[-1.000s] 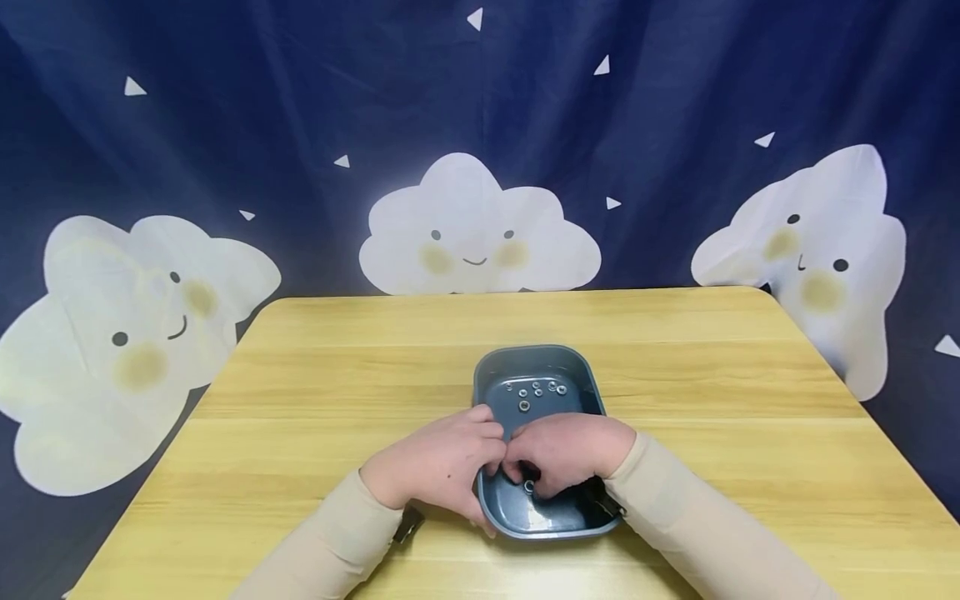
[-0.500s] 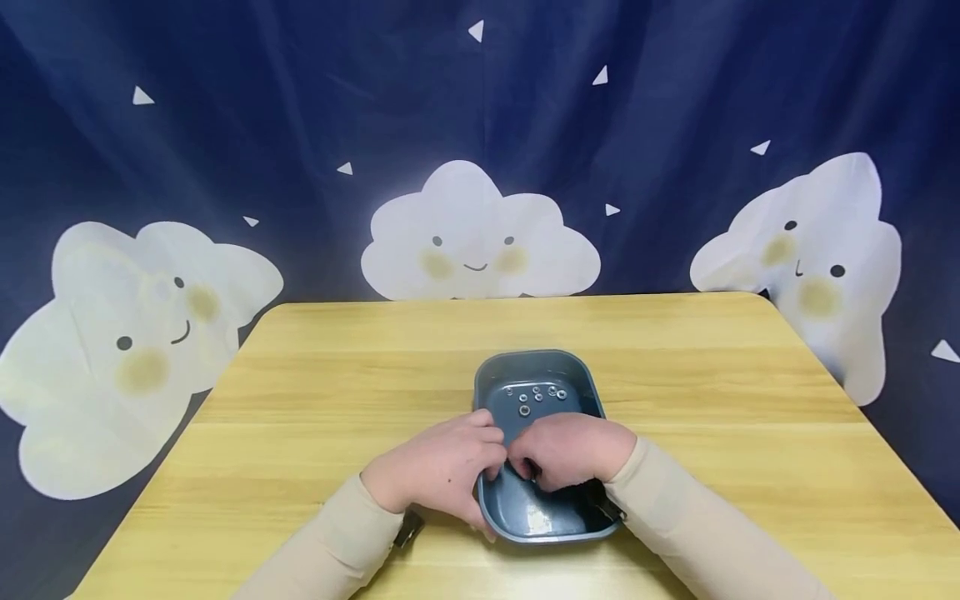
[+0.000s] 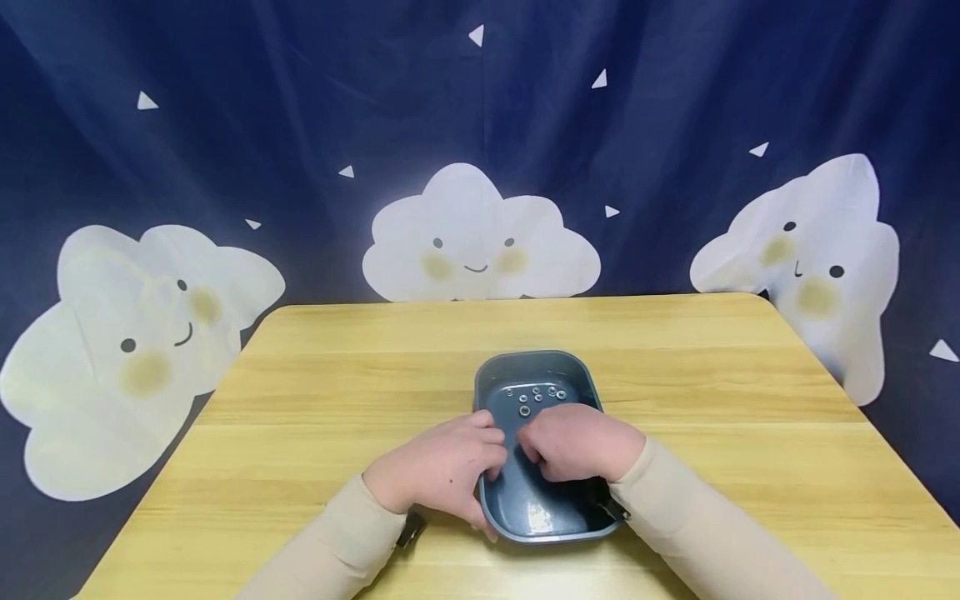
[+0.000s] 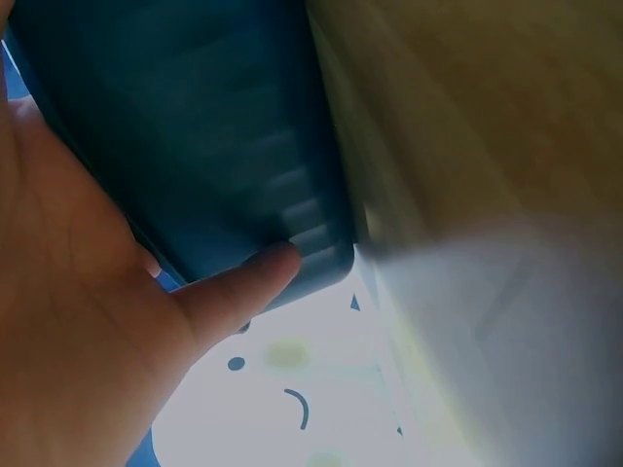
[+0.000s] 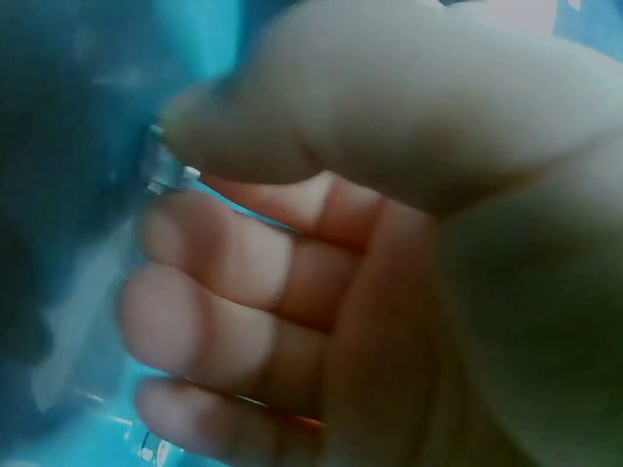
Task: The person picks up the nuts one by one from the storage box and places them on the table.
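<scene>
A dark blue-grey plastic tray (image 3: pixel 517 504) lies on the table. My left hand (image 3: pixel 441 462) grips its left wall, fingers over the rim and thumb against the outside in the left wrist view. Inside the tray, my right hand (image 3: pixel 581 442) has its fingers curled low over the bottom. In the right wrist view a small silver nut (image 5: pixel 165 167) is pinched between thumb and fingertips, partly hidden. Several more small metal nuts lie loosely grouped toward the tray's far end, one larger nut (image 3: pixel 524 411) nearest my right hand.
The tray stands on a light wood-grain table (image 3: pixel 337 375) with rounded far corners. Behind it hangs a dark blue curtain (image 3: pixel 660 125) printed with white clouds and triangles.
A nut lying under my right hand is now out of sight in the head view. That hand has shifted slightly right and away from the left hand. The left hand keeps its grip.
</scene>
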A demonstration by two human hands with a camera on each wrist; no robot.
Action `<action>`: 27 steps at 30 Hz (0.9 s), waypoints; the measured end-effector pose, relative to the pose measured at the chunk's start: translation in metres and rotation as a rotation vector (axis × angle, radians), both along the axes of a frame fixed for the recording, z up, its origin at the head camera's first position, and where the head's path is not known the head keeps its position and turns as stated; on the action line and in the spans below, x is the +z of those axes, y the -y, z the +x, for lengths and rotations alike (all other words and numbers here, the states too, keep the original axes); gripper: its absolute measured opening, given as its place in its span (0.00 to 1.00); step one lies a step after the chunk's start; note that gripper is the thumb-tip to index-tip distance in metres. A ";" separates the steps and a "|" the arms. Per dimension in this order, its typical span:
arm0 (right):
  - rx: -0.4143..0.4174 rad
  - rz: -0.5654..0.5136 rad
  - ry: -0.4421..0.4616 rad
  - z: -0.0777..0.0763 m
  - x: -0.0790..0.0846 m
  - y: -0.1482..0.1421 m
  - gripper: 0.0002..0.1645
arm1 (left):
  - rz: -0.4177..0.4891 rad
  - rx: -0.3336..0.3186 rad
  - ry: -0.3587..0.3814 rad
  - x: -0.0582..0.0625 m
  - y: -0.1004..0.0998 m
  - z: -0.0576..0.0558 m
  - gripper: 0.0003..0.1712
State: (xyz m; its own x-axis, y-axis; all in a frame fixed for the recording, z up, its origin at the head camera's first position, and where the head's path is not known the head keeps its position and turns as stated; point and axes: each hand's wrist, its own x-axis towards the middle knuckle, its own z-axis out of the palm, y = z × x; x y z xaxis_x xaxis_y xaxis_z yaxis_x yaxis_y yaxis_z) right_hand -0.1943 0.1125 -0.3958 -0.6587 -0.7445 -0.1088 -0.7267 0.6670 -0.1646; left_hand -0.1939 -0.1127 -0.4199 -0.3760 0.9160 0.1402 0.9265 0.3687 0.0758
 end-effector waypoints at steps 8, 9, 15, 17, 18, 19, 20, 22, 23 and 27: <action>0.003 -0.084 -0.107 0.001 0.018 -0.012 0.19 | -0.001 -0.008 0.008 0.000 0.001 0.000 0.35; 0.000 -0.093 -0.114 0.002 0.022 -0.013 0.19 | -0.003 -0.009 0.011 0.000 0.001 0.000 0.35; -0.032 -0.154 -0.132 0.005 0.042 -0.027 0.19 | -0.021 -0.006 0.033 0.001 0.004 -0.003 0.35; -0.047 -0.172 -0.136 0.004 0.048 -0.034 0.18 | -0.028 0.003 0.039 0.002 0.005 -0.003 0.35; -0.057 -0.173 -0.142 0.004 0.051 -0.037 0.17 | -0.031 0.007 0.039 0.002 0.006 -0.004 0.35; -0.070 -0.171 -0.149 0.002 0.053 -0.041 0.17 | -0.032 0.012 0.042 0.002 0.007 -0.004 0.35; -0.084 -0.170 -0.155 0.001 0.055 -0.046 0.16 | -0.035 0.017 0.044 0.002 0.007 -0.004 0.35; -0.112 -0.170 -0.163 -0.003 0.059 -0.054 0.15 | -0.034 0.017 0.043 0.003 0.007 -0.004 0.36; -0.130 -0.170 -0.166 -0.005 0.060 -0.059 0.15 | -0.032 0.015 0.043 0.003 0.007 -0.004 0.36; -0.178 -0.181 -0.161 -0.013 0.061 -0.074 0.14 | -0.019 0.009 0.044 0.003 0.007 -0.003 0.36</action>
